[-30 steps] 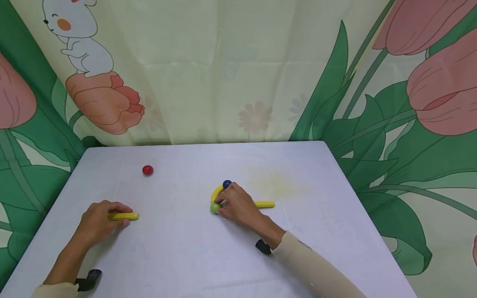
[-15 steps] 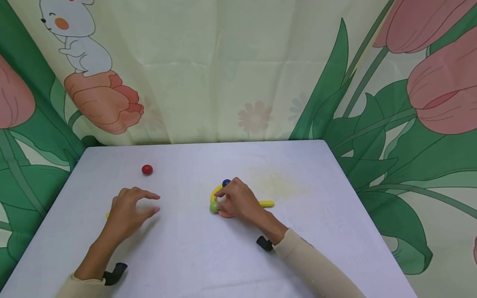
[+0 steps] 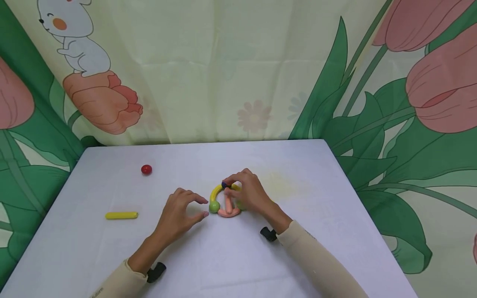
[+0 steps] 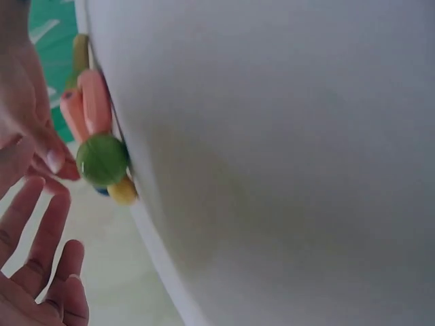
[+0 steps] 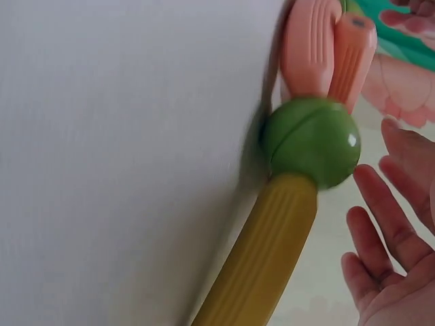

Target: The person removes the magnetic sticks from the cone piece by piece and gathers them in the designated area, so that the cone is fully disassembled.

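A toy figure of rods and balls lies mid-table in the head view: a blue ball (image 3: 224, 185) at top, yellow curved rods (image 3: 215, 193) to either side, a green ball (image 3: 214, 207) at left, and a pink upright rod (image 3: 228, 200) over a pink curved piece (image 3: 229, 213). In the right wrist view another green ball (image 5: 312, 142) joins a yellow rod (image 5: 262, 255), hidden in the head view. My left hand (image 3: 177, 215) is beside the left green ball, thumb and fingers apart. My right hand (image 3: 251, 192) is over the blue ball, fingers loosely spread.
A yellow rod (image 3: 121, 215) lies at the left of the white table (image 3: 179, 265). A red ball (image 3: 146, 169) is farther back. Behind the table hangs a printed curtain (image 3: 186, 82). Black wrist cameras (image 3: 156, 272) hang under both wrists.
My left hand has let go of the yellow rod and moved right to the toy figure. My right hand has shifted from the left green ball up and right, uncovering the pink pieces.
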`<state>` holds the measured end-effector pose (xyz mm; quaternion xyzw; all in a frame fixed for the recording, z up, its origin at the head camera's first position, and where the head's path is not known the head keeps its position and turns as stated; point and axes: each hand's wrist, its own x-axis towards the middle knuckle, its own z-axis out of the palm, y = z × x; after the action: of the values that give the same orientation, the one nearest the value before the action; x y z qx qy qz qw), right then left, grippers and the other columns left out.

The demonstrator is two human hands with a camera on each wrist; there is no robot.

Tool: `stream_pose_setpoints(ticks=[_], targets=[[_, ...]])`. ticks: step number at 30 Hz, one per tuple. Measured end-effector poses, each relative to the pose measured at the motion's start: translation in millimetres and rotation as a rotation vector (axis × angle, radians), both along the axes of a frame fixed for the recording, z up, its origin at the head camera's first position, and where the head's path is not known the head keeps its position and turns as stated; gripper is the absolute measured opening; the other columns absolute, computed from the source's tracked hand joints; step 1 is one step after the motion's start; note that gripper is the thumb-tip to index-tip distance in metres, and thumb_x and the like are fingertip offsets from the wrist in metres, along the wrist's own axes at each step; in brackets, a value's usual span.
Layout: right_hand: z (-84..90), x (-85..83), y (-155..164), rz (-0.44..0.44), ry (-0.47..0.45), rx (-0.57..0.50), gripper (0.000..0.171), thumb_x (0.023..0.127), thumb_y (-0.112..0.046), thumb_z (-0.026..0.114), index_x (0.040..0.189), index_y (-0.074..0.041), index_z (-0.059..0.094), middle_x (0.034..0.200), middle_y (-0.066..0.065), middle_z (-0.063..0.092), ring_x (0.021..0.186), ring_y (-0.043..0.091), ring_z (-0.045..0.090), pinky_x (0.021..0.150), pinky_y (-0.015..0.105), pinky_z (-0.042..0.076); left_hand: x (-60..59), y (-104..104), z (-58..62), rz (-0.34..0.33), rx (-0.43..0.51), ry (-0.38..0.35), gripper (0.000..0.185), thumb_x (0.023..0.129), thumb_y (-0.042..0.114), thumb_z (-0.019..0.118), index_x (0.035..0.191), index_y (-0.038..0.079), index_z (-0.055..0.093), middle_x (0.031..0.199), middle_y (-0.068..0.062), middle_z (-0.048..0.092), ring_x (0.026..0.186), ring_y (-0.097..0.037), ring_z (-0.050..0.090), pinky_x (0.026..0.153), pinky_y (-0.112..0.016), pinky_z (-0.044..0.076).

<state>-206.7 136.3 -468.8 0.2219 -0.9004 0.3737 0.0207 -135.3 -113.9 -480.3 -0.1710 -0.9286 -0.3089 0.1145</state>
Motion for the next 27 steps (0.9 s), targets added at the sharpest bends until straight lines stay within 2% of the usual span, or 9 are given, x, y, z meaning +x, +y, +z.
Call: stream_pose_setpoints(ticks=[5, 9, 12, 15, 20, 24, 27], targets=[[0.2, -12.0, 9, -0.024, -0.029, 0.018, 0.034, 0.09, -0.02, 0.087, 0.122, -0.016, 0.081, 0.113, 0.003, 0.082, 0.112, 0.026, 0.062, 0.097, 0.043, 0.05, -6.1, 24, -5.3, -0.056, 0.008, 0.018, 0.035, 0.075, 0.03, 0.099, 0.103, 0.023, 0.081, 0.1, 0.006, 0.078, 0.101, -0.015, 0.056, 0.089, -0.041, 0.048], [0.5, -20.7, 12, -0.011, -0.067, 0.02, 0.029, 0.091, -0.019, 0.085, 0.12, -0.016, 0.081, 0.114, 0.004, 0.082, 0.116, 0.03, 0.063, 0.101, 0.046, 0.049, -11.6, 38, -7.5, -0.074, -0.002, 0.027, 0.032, 0.075, 0.028, 0.099, 0.1, 0.023, 0.081, 0.097, 0.005, 0.077, 0.098, -0.016, 0.056, 0.086, -0.038, 0.046], [-0.8, -26.0, 11, -0.003, -0.105, 0.037, 0.026, 0.092, -0.019, 0.084, 0.118, -0.018, 0.082, 0.113, 0.0, 0.082, 0.117, 0.027, 0.062, 0.101, 0.045, 0.048, -15.4, 46, -9.3, -0.096, -0.004, 0.036, 0.027, 0.075, 0.023, 0.098, 0.096, 0.021, 0.081, 0.092, 0.003, 0.077, 0.091, -0.015, 0.054, 0.081, -0.036, 0.044], [-2.2, -29.2, 10, 0.014, -0.134, 0.043, 0.023, 0.094, -0.017, 0.082, 0.117, -0.019, 0.083, 0.112, -0.003, 0.082, 0.115, 0.026, 0.062, 0.101, 0.043, 0.047, -19.0, 54, -11.7, -0.125, -0.008, 0.044, 0.024, 0.077, 0.032, 0.097, 0.088, 0.021, 0.078, 0.085, 0.005, 0.076, 0.083, -0.013, 0.05, 0.075, -0.033, 0.042], [-4.8, -32.1, 7, 0.018, -0.148, 0.046, 0.018, 0.097, -0.015, 0.078, 0.114, -0.018, 0.084, 0.11, -0.004, 0.083, 0.111, 0.024, 0.062, 0.097, 0.04, 0.047, -23.6, 63, -13.4, -0.155, -0.017, 0.066, 0.035, 0.08, 0.047, 0.093, 0.082, 0.02, 0.071, 0.077, 0.007, 0.071, 0.075, -0.011, 0.044, 0.068, -0.028, 0.036], [-5.7, -33.1, 6, 0.001, -0.148, 0.058, 0.017, 0.099, -0.015, 0.076, 0.113, -0.019, 0.084, 0.109, -0.005, 0.082, 0.108, 0.02, 0.061, 0.095, 0.038, 0.048, -24.2, 63, -10.4, -0.165, -0.027, 0.074, 0.034, 0.081, 0.044, 0.093, 0.082, 0.02, 0.069, 0.076, 0.007, 0.069, 0.075, -0.01, 0.045, 0.069, -0.028, 0.038], [-4.6, -33.2, 6, -0.005, -0.138, 0.067, 0.018, 0.1, -0.016, 0.075, 0.114, -0.02, 0.084, 0.11, -0.004, 0.082, 0.107, 0.019, 0.061, 0.094, 0.037, 0.048, -22.6, 59, -5.1, -0.157, -0.019, 0.047, 0.025, 0.084, 0.032, 0.092, 0.085, 0.02, 0.07, 0.08, 0.006, 0.07, 0.078, -0.009, 0.049, 0.071, -0.028, 0.042]])
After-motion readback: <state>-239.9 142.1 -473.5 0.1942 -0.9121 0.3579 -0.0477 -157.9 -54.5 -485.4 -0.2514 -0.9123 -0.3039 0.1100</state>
